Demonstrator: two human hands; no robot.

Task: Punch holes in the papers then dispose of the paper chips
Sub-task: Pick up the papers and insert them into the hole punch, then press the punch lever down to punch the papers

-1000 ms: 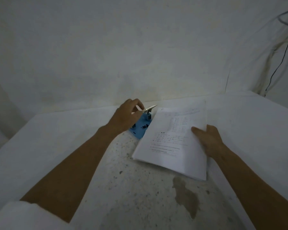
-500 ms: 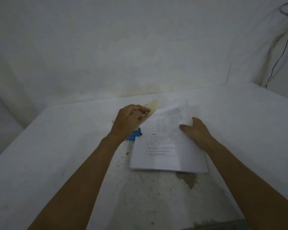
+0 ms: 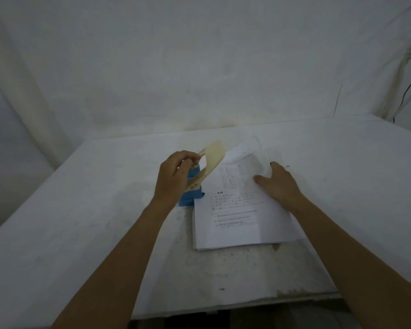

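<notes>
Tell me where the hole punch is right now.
In the head view the blue hole punch sits on the white table, left of centre, gripped by the left hand and touching the left edge of the papers.

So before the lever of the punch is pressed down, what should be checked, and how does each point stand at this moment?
1. Left hand holds the hole punch: ok, its fingers are at the raised cream lever.
2. Right hand steadies the paper stack: ok, it lies flat on the sheets.
3. Paper edge fully inside the slot: cannot tell, the lever hides it.
4. Sheets squared: not ok, the far corner curls up and the bottom edges fan out.
5. Punch base flat on the table: cannot tell, the hand covers part of it.
</notes>
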